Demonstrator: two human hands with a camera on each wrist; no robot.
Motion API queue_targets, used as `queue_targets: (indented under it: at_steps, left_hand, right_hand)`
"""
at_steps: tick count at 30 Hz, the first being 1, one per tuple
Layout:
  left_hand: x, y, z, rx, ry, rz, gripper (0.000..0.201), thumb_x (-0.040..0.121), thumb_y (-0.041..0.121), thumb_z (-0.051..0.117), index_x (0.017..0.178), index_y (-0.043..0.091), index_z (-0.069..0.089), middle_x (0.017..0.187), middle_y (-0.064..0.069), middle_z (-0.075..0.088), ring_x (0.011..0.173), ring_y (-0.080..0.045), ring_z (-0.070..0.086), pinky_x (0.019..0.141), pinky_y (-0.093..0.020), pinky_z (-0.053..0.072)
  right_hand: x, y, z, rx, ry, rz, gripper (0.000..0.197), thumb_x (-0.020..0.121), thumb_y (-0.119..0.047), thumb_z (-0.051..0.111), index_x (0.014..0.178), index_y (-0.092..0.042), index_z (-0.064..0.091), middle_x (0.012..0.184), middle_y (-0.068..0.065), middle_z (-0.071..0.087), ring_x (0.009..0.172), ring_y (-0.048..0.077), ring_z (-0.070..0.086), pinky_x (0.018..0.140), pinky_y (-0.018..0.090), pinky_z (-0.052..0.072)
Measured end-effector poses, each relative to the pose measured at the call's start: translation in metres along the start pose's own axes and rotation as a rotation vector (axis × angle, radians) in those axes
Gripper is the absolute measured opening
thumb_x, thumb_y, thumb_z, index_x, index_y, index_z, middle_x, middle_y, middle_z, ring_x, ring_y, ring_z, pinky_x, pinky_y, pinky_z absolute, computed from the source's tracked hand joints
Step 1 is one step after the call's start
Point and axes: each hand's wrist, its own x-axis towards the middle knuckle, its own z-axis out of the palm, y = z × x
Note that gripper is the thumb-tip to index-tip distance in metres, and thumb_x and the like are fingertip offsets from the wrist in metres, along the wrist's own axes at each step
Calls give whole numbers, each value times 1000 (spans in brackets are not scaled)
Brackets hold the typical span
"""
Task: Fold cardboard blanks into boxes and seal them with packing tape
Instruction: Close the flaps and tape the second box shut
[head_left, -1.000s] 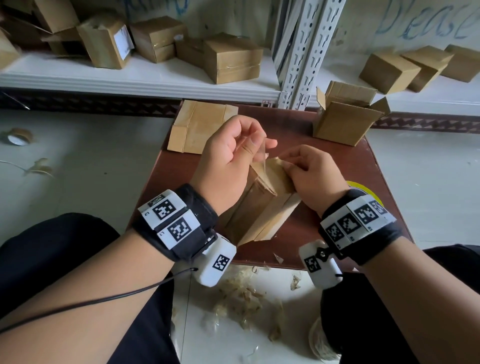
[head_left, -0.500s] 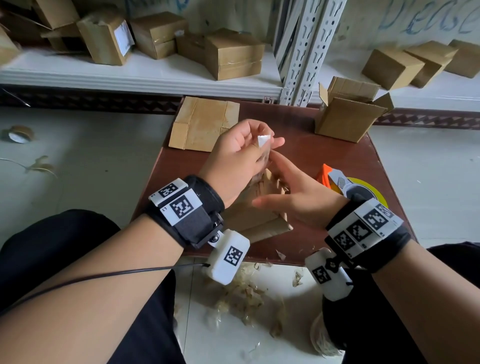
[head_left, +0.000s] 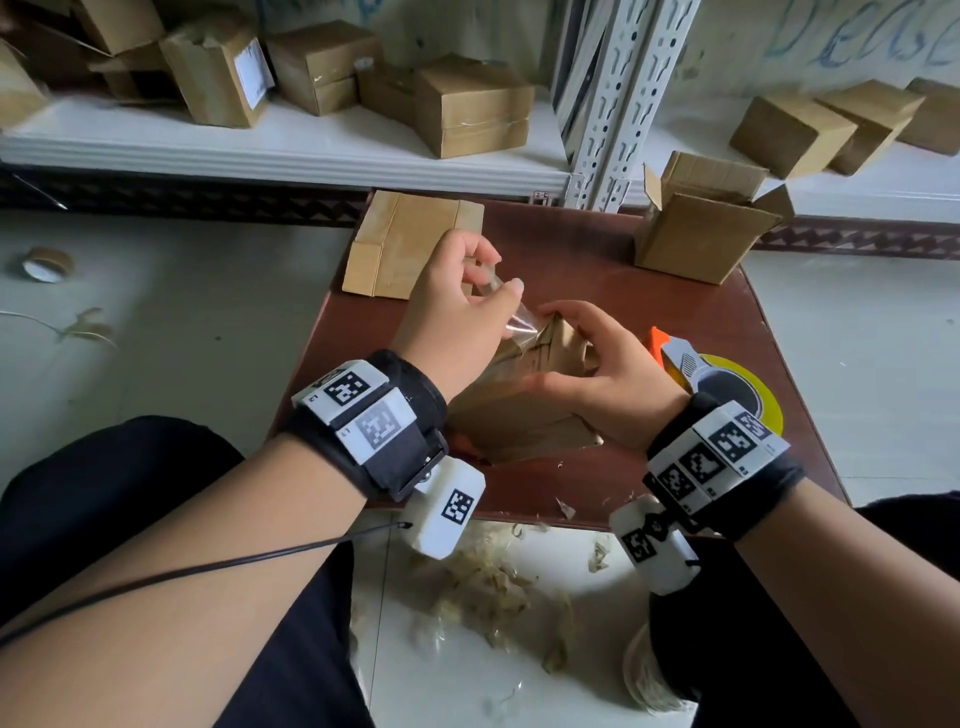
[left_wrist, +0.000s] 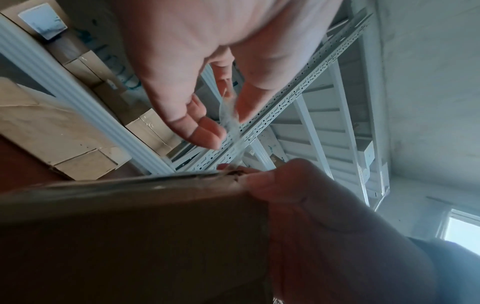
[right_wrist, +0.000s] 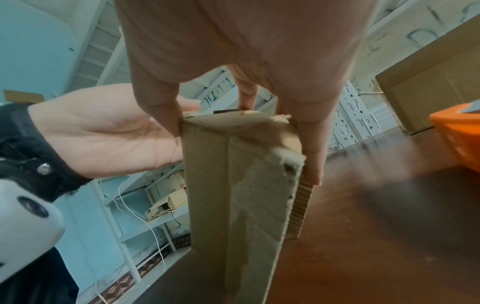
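I have the cardboard blank (head_left: 524, 410) standing on the worktop (head_left: 597, 270) between my two hands, its long axis running from the near edge up and away to a raised, torn corner. My right hand (head_left: 597, 384) keeps a narrow grip on that top end, fingers curled down one side and thumb down the other, as the right wrist view shows. My left hand (head_left: 457, 317) sits just above and to the left of that same corner, with a strip of clear tape (head_left: 511, 319) pinched between thumb and fingertips (left_wrist: 205, 131); the strip runs down from the pinch to the corner, where it looks attached. So the thing the next move turns on lies directly below the left grip, and I judge the pull should go up and away along the strip while the right hand holds the cardboard down. The tape dispenser (head_left: 722, 384) lies just beyond my right wrist, nearer that hand.
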Motion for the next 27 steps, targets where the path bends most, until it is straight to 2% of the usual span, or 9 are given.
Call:
queue_targets:
  at_steps: [2, 4, 6, 8, 11, 15, 19, 24, 27]
  left_hand:
    - [1, -2, 1, 1, 11, 17, 23, 95, 8, 66, 113, 21, 57, 99, -13, 65, 80, -24, 73, 71, -32, 63]
    - [0, -2, 1, 25, 16, 56, 40, 94, 9, 65, 127, 29, 57, 90, -8, 69, 77, -14, 73, 85, -35, 61]
    - [1, -4, 2, -19, 2, 39, 61, 92, 13, 67, 147, 32, 48, 89, -8, 71, 83, -18, 74, 92, -41, 60]
    - [4, -8, 3, -54, 29, -64, 69, 87, 20, 71, 150, 32, 45, 97, -4, 72, 93, -23, 74, 93, -45, 60]
    - [10, -16, 5, -204, 71, -319, 56, 74, 23, 78, 128, 24, 62, 113, 1, 72, 109, -22, 72, 101, -48, 56]
    - [11, -23, 11, -454, 126, -510, 18, 85, -1, 74, 96, 12, 68, 90, -5, 77, 97, -26, 77, 99, -43, 58]
    - [15, -27, 9, -622, 122, -605, 18, 90, -8, 64, 90, 9, 68, 83, -6, 73, 91, -22, 77, 93, -32, 58]
    - [18, -32, 3, -739, 129, -677, 15, 95, -3, 54, 93, 8, 65, 76, -1, 67, 91, -15, 78, 94, -30, 57]
    - [18, -29, 0, -774, 129, -697, 11, 96, 0, 49, 90, 7, 56, 74, 1, 54, 91, -18, 77, 88, -32, 57]
  right_hand:
    - [-1, 2, 3, -1, 11, -1, 76, 68, -59, 81, 136, -42, 53, 130, -2, 59, 119, 14, 58, 103, 39, 54]
    - [-3, 1, 5, 4, 14, -26, 73, 74, -53, 81, 139, -40, 50, 134, -5, 57, 123, 13, 55, 105, 36, 51]
    - [-6, 1, 6, -10, 19, -58, 70, 79, -51, 79, 140, -43, 46, 137, -6, 56, 126, 13, 54, 105, 34, 49]
    - [-7, 0, 7, -63, 34, -49, 63, 80, -61, 77, 134, -45, 49, 128, -4, 60, 115, 13, 59, 97, 33, 54]
    - [-10, -2, 9, -130, 80, -45, 56, 82, -60, 79, 128, -39, 54, 112, -8, 67, 100, 10, 65, 87, 34, 58]
    - [-13, -3, 12, -131, 140, -49, 58, 78, -61, 83, 124, -34, 58, 106, -12, 70, 96, 6, 68, 83, 31, 60]
    - [-14, 1, 15, -141, 161, -66, 61, 78, -66, 80, 125, -34, 58, 102, -12, 72, 90, 6, 71, 78, 34, 63]
    - [-17, 2, 17, -147, 171, -102, 55, 81, -62, 78, 118, -30, 54, 98, -12, 71, 75, 2, 68, 65, 17, 56]
    - [-17, 3, 15, -110, 161, -114, 66, 80, -61, 80, 131, -33, 49, 109, -11, 70, 85, 7, 72, 74, 25, 62]
